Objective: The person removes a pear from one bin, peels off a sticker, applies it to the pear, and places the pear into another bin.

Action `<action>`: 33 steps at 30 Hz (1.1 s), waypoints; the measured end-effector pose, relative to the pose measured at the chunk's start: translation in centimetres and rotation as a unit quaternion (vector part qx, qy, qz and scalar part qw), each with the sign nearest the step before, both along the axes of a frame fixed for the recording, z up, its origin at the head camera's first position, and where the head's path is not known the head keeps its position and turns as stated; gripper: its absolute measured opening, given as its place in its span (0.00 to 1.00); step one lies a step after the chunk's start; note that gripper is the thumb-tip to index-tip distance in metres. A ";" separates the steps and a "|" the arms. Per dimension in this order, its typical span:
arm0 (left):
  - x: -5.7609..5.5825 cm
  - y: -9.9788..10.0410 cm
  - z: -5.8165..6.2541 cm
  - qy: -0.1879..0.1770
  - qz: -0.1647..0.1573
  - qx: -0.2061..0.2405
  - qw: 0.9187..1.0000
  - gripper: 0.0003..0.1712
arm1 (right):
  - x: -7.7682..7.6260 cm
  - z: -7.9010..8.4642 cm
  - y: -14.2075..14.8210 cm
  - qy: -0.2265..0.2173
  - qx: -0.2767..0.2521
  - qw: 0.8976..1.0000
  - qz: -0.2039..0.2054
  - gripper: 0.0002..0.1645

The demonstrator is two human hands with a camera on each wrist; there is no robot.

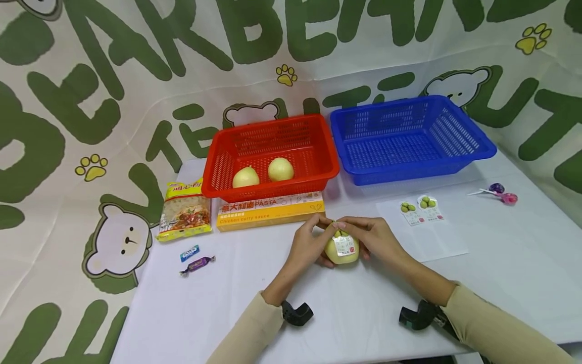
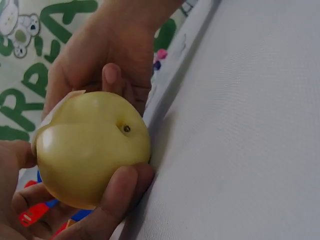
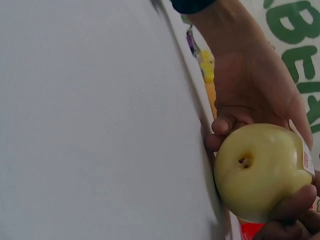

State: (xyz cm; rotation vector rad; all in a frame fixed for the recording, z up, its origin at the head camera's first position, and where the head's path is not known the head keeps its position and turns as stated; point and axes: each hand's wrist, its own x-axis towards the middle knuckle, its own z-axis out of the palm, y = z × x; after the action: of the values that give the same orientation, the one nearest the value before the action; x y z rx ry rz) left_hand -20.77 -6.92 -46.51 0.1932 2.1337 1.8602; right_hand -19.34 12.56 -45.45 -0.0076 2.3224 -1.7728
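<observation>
Both hands are at a pale yellow round pear [image 1: 342, 256] close over the table. A white label with a pear picture and a small red mark [image 1: 344, 245] lies against its upper side. My left hand [image 1: 309, 242] holds the pear from the left, its fingers curled about it. From the other side my right hand [image 1: 375, 240] grips it, and the thumbs meet at the label's top end. In the left wrist view the pear's underside [image 2: 90, 150] shows a small dark hollow. The label's edge [image 3: 306, 155] stands off the skin in the right wrist view.
Two labels [image 1: 422, 211] lie on a white sheet [image 1: 436, 245]. Behind are a red basket [image 1: 268, 193] with two pears [image 1: 281, 169], and a blue basket [image 1: 409, 174]. A pasta box [image 1: 270, 215], noodle bag [image 1: 185, 212] and candies [image 1: 197, 265] are left; lollipops [image 1: 504, 196] right.
</observation>
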 end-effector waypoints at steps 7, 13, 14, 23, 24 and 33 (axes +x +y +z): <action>-0.3 -0.7 0.5 0.076 -0.090 -0.082 0.990 0.30 | -0.7 0.2 1.1 0.021 0.044 0.999 0.020 0.30; -0.5 -1.3 0.6 0.209 -0.179 -0.206 0.939 0.55 | -1.1 1.9 4.5 0.186 0.140 0.972 0.029 0.20; -0.5 -1.1 0.5 0.227 -0.179 -0.221 0.931 0.55 | -1.2 2.3 5.4 0.222 0.157 0.962 0.023 0.17; -3.2 1.4 3.3 0.324 -0.110 -0.225 0.912 0.55 | -4.6 7.3 17.3 0.326 0.365 0.871 -0.049 0.23; -3.9 1.7 4.3 0.337 -0.106 -0.218 0.910 0.55 | -5.2 7.8 18.7 0.302 0.382 0.871 -0.060 0.25; -14.2 7.2 11.2 0.337 -0.096 -0.239 0.906 0.54 | -8.7 7.6 27.3 0.122 0.444 0.883 -0.094 0.43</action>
State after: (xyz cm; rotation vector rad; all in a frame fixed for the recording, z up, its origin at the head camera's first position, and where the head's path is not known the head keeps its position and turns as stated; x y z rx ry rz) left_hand -35.01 0.26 -35.29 1.0108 2.8040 1.1948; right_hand -28.07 39.89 -37.88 0.1536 3.1869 -0.6252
